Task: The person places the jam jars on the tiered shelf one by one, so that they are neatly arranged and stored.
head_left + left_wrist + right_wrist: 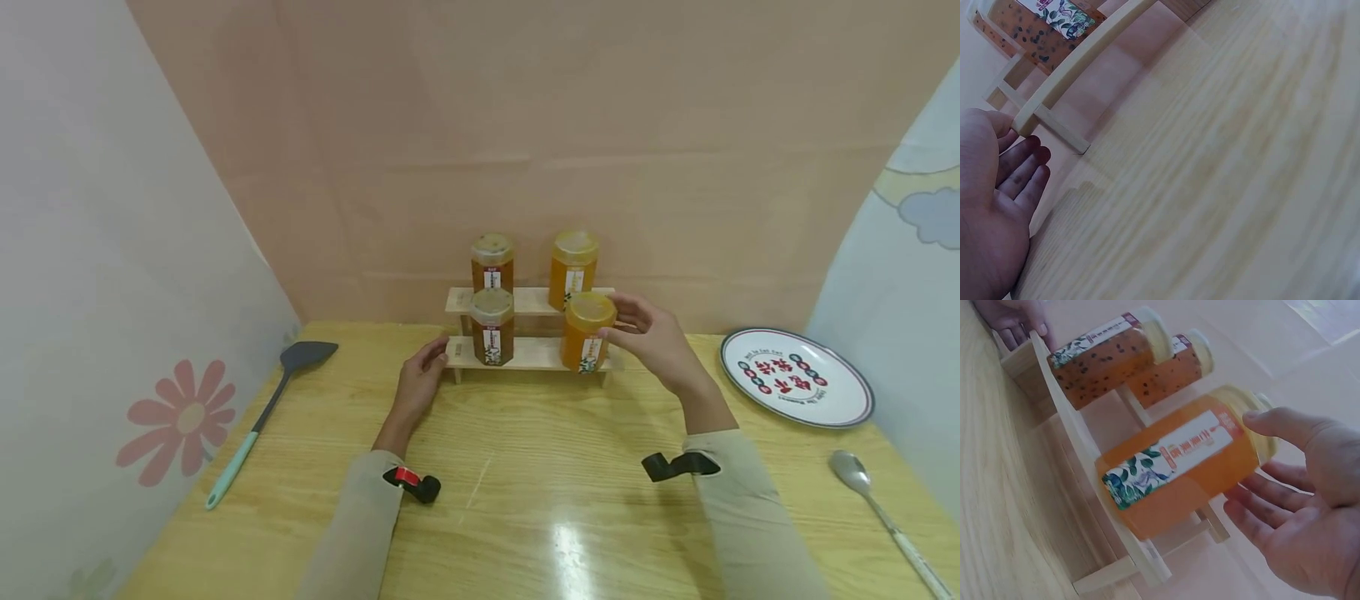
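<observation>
A two-step wooden rack (pixel 532 353) holds jars with hexagonal sides. My right hand (pixel 657 343) grips the front right jar of orange jam (pixel 1179 462), thumb at its yellowish lid and fingers curled behind; the jar's base is at the lower step. Behind it on the upper step stands another orange jar (pixel 573 271). Two darker jars with black seeds are on the left, a front jar (pixel 492 329) and a rear jar (pixel 492 258). My left hand (pixel 997 187) holds the left end of the lower step between thumb and index finger, its other fingers loosely bent below.
A spatula (pixel 270 408) with a mint handle lies on the table's left side. At the right are an oval white plate (pixel 847 400) with red characters and a metal spoon (pixel 877 500). A pinkish backdrop (pixel 562 100) rises close behind the rack.
</observation>
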A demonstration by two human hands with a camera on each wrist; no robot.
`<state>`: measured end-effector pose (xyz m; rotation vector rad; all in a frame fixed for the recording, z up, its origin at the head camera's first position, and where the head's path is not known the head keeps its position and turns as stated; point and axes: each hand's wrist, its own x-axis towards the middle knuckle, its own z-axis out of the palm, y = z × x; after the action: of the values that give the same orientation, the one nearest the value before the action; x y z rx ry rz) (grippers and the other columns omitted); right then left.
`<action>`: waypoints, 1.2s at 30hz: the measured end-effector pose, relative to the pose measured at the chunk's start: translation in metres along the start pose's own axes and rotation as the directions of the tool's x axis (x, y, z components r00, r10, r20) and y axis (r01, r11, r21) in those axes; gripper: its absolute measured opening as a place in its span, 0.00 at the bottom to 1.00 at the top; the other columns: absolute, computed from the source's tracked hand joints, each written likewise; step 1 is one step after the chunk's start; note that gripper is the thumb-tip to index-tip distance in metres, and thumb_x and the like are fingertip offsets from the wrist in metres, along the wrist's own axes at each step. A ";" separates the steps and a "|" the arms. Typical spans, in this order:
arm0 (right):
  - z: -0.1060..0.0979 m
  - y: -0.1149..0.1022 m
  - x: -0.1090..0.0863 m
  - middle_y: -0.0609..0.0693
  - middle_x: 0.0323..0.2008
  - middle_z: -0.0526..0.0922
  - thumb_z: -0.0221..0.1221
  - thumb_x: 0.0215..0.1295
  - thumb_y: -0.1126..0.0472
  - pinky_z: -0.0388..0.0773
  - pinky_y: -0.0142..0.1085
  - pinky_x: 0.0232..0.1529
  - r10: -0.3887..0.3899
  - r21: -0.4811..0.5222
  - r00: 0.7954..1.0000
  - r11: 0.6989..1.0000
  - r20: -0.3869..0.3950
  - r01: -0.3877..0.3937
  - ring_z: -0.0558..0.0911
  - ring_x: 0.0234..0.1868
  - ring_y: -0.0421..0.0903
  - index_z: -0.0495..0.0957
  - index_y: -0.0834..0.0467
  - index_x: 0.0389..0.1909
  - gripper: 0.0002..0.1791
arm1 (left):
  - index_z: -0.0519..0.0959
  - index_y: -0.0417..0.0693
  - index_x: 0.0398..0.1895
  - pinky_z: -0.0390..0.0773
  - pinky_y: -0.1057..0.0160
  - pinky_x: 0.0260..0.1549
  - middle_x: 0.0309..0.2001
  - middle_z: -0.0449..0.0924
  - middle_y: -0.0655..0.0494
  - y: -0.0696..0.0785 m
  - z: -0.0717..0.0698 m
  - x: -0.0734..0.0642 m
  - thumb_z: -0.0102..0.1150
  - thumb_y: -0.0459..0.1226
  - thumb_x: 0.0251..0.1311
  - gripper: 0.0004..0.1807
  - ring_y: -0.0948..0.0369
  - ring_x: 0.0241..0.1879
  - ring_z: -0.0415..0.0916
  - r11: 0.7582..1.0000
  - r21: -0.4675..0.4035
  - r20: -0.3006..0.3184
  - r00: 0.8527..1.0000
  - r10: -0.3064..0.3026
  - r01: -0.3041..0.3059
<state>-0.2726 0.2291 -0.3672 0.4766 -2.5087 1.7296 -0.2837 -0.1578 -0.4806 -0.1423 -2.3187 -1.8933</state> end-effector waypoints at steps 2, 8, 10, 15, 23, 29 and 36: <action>-0.001 0.002 -0.001 0.58 0.67 0.77 0.68 0.69 0.57 0.79 0.21 0.58 0.001 0.015 1.000 1.000 -0.002 0.000 0.80 0.61 0.35 0.66 0.58 0.75 0.36 | 0.73 0.49 0.73 0.72 0.51 0.73 0.72 0.74 0.46 -0.001 0.000 -0.001 0.51 0.40 0.78 0.23 0.50 0.73 0.70 1.000 0.003 0.001 1.000 -0.005 0.005; 0.004 0.004 0.002 0.56 0.65 0.79 0.69 0.67 0.59 0.80 0.22 0.58 -0.001 0.076 1.000 0.997 -0.023 0.002 0.81 0.58 0.32 0.68 0.60 0.72 0.35 | 0.74 0.49 0.72 0.74 0.50 0.71 0.70 0.75 0.46 -0.001 -0.001 -0.001 0.51 0.39 0.78 0.22 0.51 0.71 0.72 1.000 0.012 -0.012 1.000 0.009 -0.008; 0.007 0.004 0.003 0.56 0.65 0.79 0.69 0.67 0.59 0.80 0.22 0.58 -0.010 0.092 1.000 0.996 -0.029 0.013 0.81 0.58 0.33 0.69 0.60 0.72 0.35 | 0.74 0.49 0.72 0.74 0.50 0.71 0.70 0.75 0.45 0.000 -0.002 0.000 0.52 0.39 0.78 0.22 0.51 0.71 0.72 1.000 0.008 -0.012 1.000 0.016 -0.015; 0.013 0.004 0.006 0.53 0.64 0.80 0.68 0.68 0.59 0.80 0.22 0.57 -0.022 0.113 0.999 0.993 -0.032 0.025 0.80 0.59 0.34 0.68 0.60 0.73 0.35 | 0.74 0.47 0.71 0.73 0.50 0.71 0.70 0.75 0.44 0.000 -0.003 0.003 0.52 0.38 0.78 0.22 0.51 0.71 0.72 1.000 -0.011 -0.004 1.000 0.016 -0.016; 0.024 0.002 0.009 0.57 0.66 0.78 0.68 0.68 0.59 0.78 0.21 0.59 -0.039 0.130 0.998 0.991 -0.047 0.045 0.79 0.61 0.36 0.69 0.57 0.73 0.34 | 0.69 0.41 0.74 0.70 0.49 0.73 0.73 0.71 0.40 0.011 -0.008 0.002 0.49 0.37 0.79 0.24 0.48 0.73 0.69 1.000 0.011 0.027 0.999 -0.028 0.028; 0.032 -0.003 0.014 0.60 0.66 0.77 0.68 0.69 0.58 0.77 0.20 0.60 -0.050 0.115 0.997 0.992 -0.063 0.057 0.79 0.62 0.40 0.69 0.59 0.73 0.34 | 0.70 0.42 0.74 0.70 0.49 0.74 0.73 0.72 0.41 0.005 -0.010 0.003 0.50 0.38 0.79 0.24 0.48 0.73 0.70 1.000 0.006 0.016 1.000 -0.013 0.013; 0.034 -0.004 0.016 0.58 0.66 0.77 0.68 0.68 0.56 0.77 0.20 0.60 -0.037 0.085 0.996 0.995 -0.083 0.044 0.78 0.64 0.43 0.69 0.57 0.73 0.34 | 0.74 0.47 0.72 0.73 0.48 0.72 0.70 0.75 0.44 -0.002 -0.008 0.004 0.53 0.39 0.78 0.22 0.50 0.71 0.72 1.000 -0.004 -0.010 1.000 0.021 -0.021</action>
<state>-0.2820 0.1929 -0.3731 0.4494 -2.3612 1.8106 -0.2876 -0.1659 -0.4801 -0.1568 -2.2979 -1.8846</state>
